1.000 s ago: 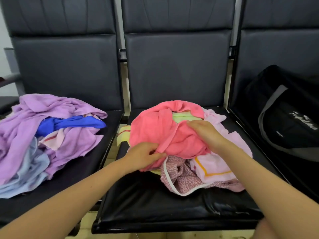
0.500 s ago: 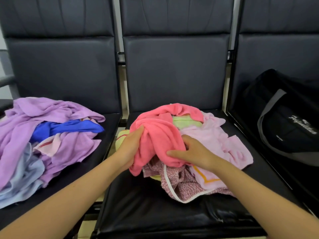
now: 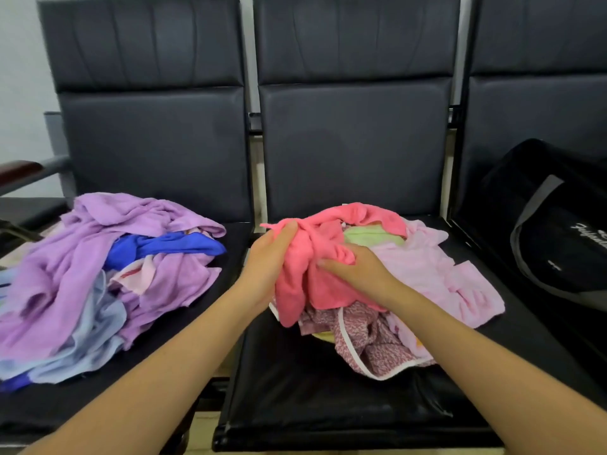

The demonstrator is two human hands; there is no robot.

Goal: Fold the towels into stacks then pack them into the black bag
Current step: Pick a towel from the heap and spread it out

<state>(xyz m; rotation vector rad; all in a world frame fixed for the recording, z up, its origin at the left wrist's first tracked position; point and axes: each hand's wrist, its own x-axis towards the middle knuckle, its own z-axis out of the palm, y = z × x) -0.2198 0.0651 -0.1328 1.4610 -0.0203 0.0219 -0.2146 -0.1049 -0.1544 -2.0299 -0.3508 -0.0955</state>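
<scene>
Hands come first: the left hand (image 3: 274, 257) grips a bunched corner of the coral towel (image 3: 312, 267), fingers curled round the fabric near its top edge, while the right hand (image 3: 353, 270) pinches a fold of the same towel lower down, thumb and fingers closed on the cloth. Both grips are tight and hold nothing else. Judging by this, the person is hunting for the towel's edges so it can be lifted free and shaken flat for folding.

The coral towel sits on top of a loose heap on the middle seat (image 3: 312, 405), over a green towel (image 3: 371, 236), a pale pink towel (image 3: 440, 274) and a patterned mauve cloth (image 3: 371, 343) with white trim. None of these is folded yet.

On the left seat lies a 2nd heap: a purple towel (image 3: 108, 244), a blue cloth (image 3: 170, 246) and a light blue towel (image 3: 95, 333), all tangled.

The black bag (image 3: 555, 231) rests on the right seat, well apart from both hands, waiting for stacks.
</scene>
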